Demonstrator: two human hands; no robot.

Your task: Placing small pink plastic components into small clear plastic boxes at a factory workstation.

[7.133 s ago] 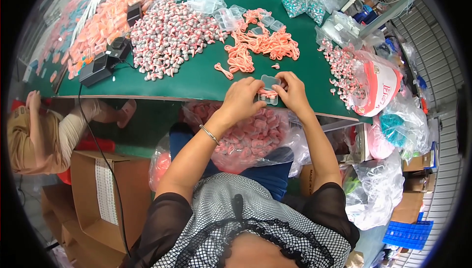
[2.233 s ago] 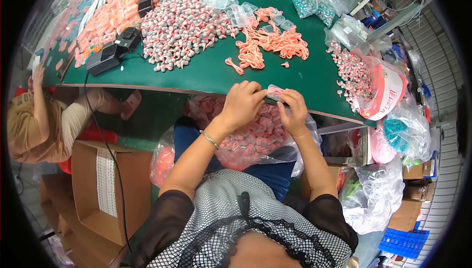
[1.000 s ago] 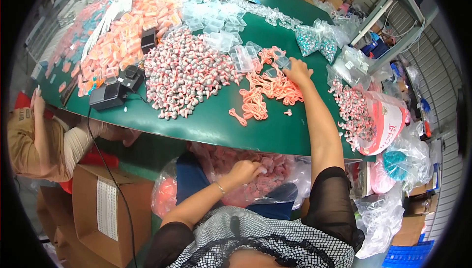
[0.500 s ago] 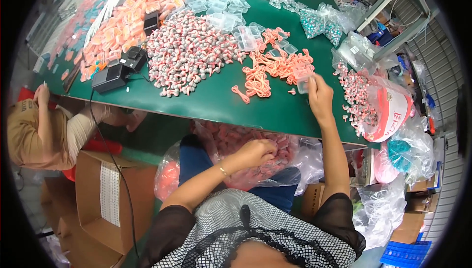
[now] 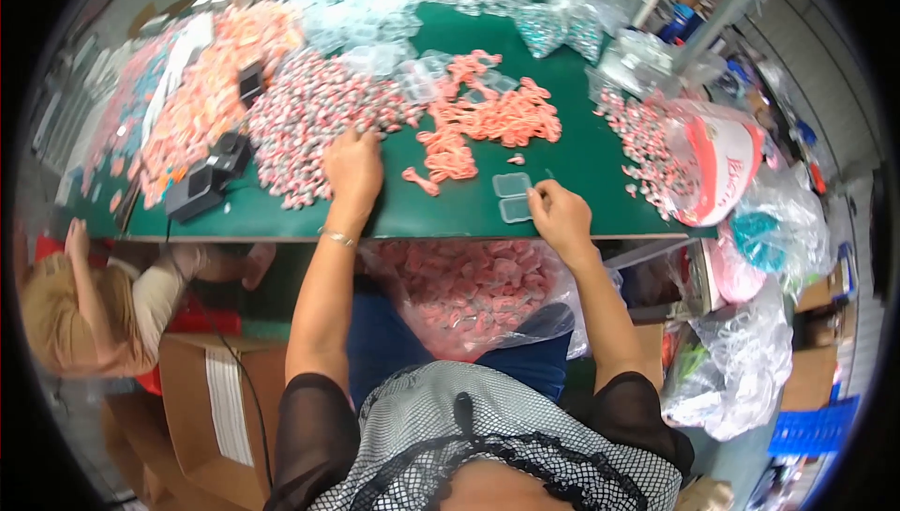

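Observation:
My right hand [image 5: 562, 220] pinches the edge of a small clear hinged plastic case [image 5: 513, 186], which lies opened out on the table near its front edge. My left hand [image 5: 353, 172] reaches into the near right side of a big pile of small grey-and-pink plug-like pieces [image 5: 314, 108]. Its fingers are closed together, and what is between them is hidden. Between my hands and farther back lie looped coral cords [image 5: 506, 119], with one small bundle [image 5: 422, 182] apart from the rest. A single small pink piece [image 5: 516, 159] lies just beyond the clear case.
Orange cases [image 5: 202, 89], black boxes [image 5: 197, 192] with a cable and stacked clear cases [image 5: 361, 19] cover the left and back. At right, a pink-and-white bag [image 5: 717, 150] spills small pieces. A bag of pink pieces [image 5: 469, 291] sits at my lap. Another person [image 5: 84, 309] sits at left.
My left hand has gone from the bag at my lap up to the plug pile. My right hand has brought the clear case nearer, and it now lies opened flat.

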